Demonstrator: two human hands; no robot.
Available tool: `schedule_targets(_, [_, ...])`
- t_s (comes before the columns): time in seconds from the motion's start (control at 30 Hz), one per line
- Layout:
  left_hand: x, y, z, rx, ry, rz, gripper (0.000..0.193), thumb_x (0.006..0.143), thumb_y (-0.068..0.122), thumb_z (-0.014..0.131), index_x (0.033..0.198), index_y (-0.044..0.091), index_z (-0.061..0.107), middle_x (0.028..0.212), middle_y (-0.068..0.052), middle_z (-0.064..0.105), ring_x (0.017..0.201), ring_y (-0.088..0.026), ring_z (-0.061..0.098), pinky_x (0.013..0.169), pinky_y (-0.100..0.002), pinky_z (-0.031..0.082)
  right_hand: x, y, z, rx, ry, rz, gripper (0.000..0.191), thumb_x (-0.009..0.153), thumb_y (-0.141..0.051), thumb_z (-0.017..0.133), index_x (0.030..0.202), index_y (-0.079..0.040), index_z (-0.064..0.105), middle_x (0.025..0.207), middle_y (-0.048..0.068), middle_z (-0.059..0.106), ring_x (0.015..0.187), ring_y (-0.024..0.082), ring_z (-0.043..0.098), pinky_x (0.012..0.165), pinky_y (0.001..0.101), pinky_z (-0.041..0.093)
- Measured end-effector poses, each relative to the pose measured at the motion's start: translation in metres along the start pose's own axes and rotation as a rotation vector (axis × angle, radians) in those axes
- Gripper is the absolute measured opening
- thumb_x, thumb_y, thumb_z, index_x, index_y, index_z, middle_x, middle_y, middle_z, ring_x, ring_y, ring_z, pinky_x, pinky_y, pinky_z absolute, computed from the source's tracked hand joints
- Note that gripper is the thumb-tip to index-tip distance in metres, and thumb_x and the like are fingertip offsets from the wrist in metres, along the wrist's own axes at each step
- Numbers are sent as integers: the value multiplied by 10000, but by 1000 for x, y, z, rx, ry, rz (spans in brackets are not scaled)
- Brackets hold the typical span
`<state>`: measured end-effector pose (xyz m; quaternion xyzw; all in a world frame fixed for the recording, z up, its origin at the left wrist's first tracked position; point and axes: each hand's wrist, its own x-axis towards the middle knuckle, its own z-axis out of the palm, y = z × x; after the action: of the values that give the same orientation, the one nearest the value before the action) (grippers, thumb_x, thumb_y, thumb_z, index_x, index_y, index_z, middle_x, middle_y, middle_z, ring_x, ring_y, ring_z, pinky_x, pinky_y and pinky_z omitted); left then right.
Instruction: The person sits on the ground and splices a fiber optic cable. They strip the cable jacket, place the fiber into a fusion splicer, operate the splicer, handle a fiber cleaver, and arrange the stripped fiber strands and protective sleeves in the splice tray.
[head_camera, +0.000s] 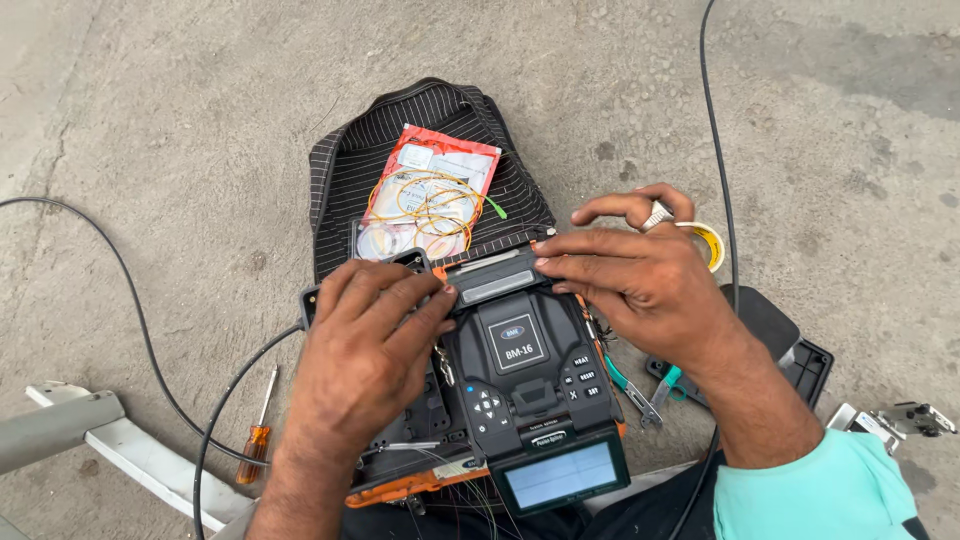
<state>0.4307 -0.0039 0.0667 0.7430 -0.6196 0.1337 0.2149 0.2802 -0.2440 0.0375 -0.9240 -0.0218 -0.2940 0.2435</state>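
Resting on the ground between the person's knees is a black and orange splicing machine (505, 385), a chunky box with buttons and a small screen (560, 473) at the near end. Both hands are on top of it.

The left hand (365, 345) lies flat on the left part of the machine with its fingers spread a little and pointing toward the middle. It pinches nothing that I can see; it just presses down. The right hand (635, 275) reaches in from the other side. Its fingers lie close together, with the tips touching the small grey lid (497, 285) at the far end of the machine. A ring shows on one finger. I cannot tell if a thin fiber is under the fingertips.

The machine looks hard and a bit heavy, so I think it sits still when pushed. The lid looks small and light, and it should be moved gently by its edge. Thin wires (470, 490) come out at the near end; they look very fine and easy to snap, so soft touches are best. The big body is safest to grab by its orange sides.

Behind the machine lies a striped bag (345, 170) with a red packet (440, 190) of coiled yellow cable on it. A roll of tape (708, 243) is just behind the right hand. Green-handled pliers (645, 392) lie right of the machine, and an orange screwdriver (256, 432) lies left. A black cable (130, 300) curves over the concrete.
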Motion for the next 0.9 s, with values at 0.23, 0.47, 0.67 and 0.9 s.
schedule_targets(0.23, [3, -11, 6, -299, 5, -373, 165, 947, 152, 714, 1088, 72, 742, 1055, -55, 729, 1055, -258, 657, 950, -409, 458, 3, -2, 14, 298, 53, 433, 305, 912, -263, 753, 1204, -176, 740, 1070, -58, 781, 1102, 138, 707, 1063, 382, 428])
schedule_targets(0.47, [-22, -11, 12, -343, -70, -528, 157, 861, 204, 765, 957, 80, 751, 887, -47, 749, 870, -223, 703, 911, -417, 459, -11, 11, -1, 101, -180, 354, 218, 815, -261, 855, 980, -124, 817, 869, 20, 790, 887, 185, 734, 1099, 493, 313])
schedule_targets(0.67, [-29, -15, 19, -609, 21, -700, 94, 933, 137, 716, 970, 52, 732, 938, -49, 760, 915, -165, 714, 879, -330, 543, -11, 16, 6, 507, -45, 558, 143, 851, -119, 784, 975, -50, 796, 968, 84, 794, 920, 179, 745, 854, 343, 574])
schedule_targets(0.9, [-27, -11, 21, -909, 223, -691, 118, 976, 88, 664, 1055, 29, 728, 1122, -72, 782, 1115, -158, 705, 1004, -294, 536, -11, 13, 15, 928, 94, 562, 136, 958, -69, 678, 1033, 23, 745, 1168, 167, 774, 1106, 212, 728, 979, 358, 582])
